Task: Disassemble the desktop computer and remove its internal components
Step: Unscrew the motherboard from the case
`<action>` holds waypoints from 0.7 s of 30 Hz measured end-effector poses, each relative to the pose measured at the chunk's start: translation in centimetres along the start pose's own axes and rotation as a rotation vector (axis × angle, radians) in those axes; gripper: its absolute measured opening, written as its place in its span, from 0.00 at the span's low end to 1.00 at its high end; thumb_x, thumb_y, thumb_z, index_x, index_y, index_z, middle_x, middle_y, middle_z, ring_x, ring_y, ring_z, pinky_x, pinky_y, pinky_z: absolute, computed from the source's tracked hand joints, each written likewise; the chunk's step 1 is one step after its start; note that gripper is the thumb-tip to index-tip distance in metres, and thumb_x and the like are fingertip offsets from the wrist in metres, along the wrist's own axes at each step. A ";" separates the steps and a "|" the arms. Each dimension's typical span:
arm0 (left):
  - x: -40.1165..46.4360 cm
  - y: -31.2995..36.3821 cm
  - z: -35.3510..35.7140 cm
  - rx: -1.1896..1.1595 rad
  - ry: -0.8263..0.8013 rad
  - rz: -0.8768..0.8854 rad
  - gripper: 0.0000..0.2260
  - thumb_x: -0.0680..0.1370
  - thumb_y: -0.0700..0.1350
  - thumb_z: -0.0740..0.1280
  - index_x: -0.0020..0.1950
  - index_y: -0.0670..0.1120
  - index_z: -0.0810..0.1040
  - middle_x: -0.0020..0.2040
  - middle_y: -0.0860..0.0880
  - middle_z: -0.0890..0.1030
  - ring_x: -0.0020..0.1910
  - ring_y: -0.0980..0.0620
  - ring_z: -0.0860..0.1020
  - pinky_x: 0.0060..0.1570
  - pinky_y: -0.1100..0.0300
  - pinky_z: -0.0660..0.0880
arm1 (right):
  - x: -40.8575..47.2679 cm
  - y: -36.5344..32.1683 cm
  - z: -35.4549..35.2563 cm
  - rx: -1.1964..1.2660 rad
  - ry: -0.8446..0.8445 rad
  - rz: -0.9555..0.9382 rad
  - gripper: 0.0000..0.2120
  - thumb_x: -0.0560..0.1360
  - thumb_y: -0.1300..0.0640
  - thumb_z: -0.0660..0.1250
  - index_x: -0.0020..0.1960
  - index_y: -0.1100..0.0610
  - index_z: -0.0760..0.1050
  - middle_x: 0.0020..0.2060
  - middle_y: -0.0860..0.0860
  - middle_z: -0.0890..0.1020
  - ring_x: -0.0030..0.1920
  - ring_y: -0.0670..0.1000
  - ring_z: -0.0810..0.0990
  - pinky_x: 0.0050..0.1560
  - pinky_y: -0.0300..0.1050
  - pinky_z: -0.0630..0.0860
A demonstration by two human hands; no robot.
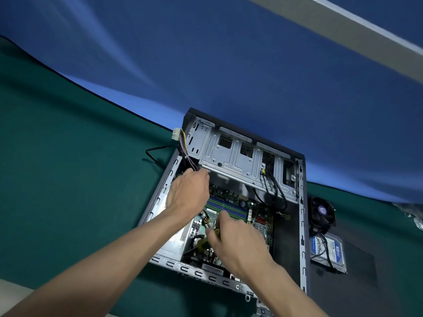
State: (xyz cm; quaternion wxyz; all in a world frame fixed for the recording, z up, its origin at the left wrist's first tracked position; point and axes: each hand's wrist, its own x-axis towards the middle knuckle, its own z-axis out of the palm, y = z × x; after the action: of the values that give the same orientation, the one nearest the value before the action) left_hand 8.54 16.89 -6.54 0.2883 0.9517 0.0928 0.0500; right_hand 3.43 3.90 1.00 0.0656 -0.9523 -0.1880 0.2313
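Hands work inside the open computer case (301, 202): left hand (187, 193) grips a wire bundle (186, 152), right hand (231, 239) pinches a yellow-handled tool (202, 244) over the motherboard (238, 209). Likely next: freeing board fasteners.

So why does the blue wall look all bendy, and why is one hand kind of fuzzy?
In the head view, the wide-angle lens curves the blue backdrop and its edge with the green table cover; the right hand is smeared by motion blur, so what it holds is unclear; the left hand is sharper; the motherboard sits in the case's shade.
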 end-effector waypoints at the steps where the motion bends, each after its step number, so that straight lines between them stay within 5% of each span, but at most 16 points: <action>1: 0.0 0.0 0.0 0.000 -0.005 -0.001 0.11 0.81 0.45 0.53 0.44 0.48 0.73 0.37 0.50 0.73 0.34 0.48 0.73 0.36 0.56 0.66 | 0.0 -0.1 -0.1 0.069 -0.023 -0.028 0.12 0.78 0.46 0.58 0.55 0.53 0.63 0.47 0.52 0.76 0.45 0.57 0.77 0.41 0.47 0.69; 4: 0.1 -0.1 0.1 0.005 -0.013 -0.002 0.11 0.81 0.45 0.53 0.45 0.48 0.74 0.38 0.49 0.74 0.36 0.47 0.74 0.36 0.55 0.67 | -0.1 -0.6 0.0 0.141 -0.037 -0.045 0.14 0.74 0.46 0.63 0.53 0.50 0.62 0.49 0.49 0.73 0.46 0.56 0.75 0.44 0.48 0.72; 7: 0.2 -0.1 0.2 0.002 -0.004 0.003 0.11 0.81 0.45 0.53 0.45 0.48 0.74 0.37 0.49 0.74 0.38 0.47 0.74 0.36 0.56 0.66 | 0.1 -0.5 0.1 0.132 0.034 0.043 0.16 0.77 0.38 0.56 0.48 0.51 0.65 0.43 0.50 0.78 0.43 0.55 0.76 0.44 0.49 0.72; 11: 0.2 -0.2 0.3 0.003 0.008 0.027 0.12 0.81 0.45 0.53 0.45 0.48 0.74 0.36 0.50 0.74 0.38 0.49 0.73 0.36 0.56 0.65 | 0.2 0.1 -0.1 0.281 -0.039 -0.001 0.07 0.74 0.51 0.62 0.50 0.48 0.65 0.44 0.45 0.74 0.43 0.51 0.74 0.43 0.47 0.71; 15: 0.2 -0.2 0.3 0.017 0.012 0.031 0.12 0.81 0.46 0.52 0.44 0.48 0.73 0.36 0.50 0.74 0.36 0.49 0.72 0.36 0.56 0.64 | 0.1 0.4 0.0 0.272 0.025 0.031 0.10 0.78 0.44 0.59 0.53 0.50 0.68 0.42 0.47 0.76 0.39 0.51 0.74 0.41 0.48 0.71; 19: 0.2 -0.3 0.5 0.011 0.017 0.032 0.12 0.81 0.46 0.53 0.45 0.48 0.74 0.36 0.50 0.75 0.38 0.49 0.74 0.36 0.56 0.64 | 0.2 0.7 -0.1 0.282 -0.014 0.002 0.13 0.74 0.52 0.65 0.54 0.47 0.64 0.50 0.46 0.73 0.46 0.50 0.74 0.48 0.48 0.73; 21: 0.3 -0.4 0.6 0.007 0.015 0.023 0.12 0.81 0.46 0.53 0.46 0.48 0.75 0.37 0.50 0.75 0.38 0.48 0.75 0.36 0.56 0.65 | 0.0 0.6 0.0 0.255 0.004 0.001 0.11 0.75 0.45 0.63 0.52 0.46 0.63 0.49 0.45 0.73 0.45 0.50 0.74 0.45 0.47 0.70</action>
State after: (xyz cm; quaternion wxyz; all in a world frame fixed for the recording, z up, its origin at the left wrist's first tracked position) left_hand 8.83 16.95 -7.20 0.2837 0.9533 0.0844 0.0601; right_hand 3.69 3.34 0.88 0.1866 -0.9368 -0.1563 0.2515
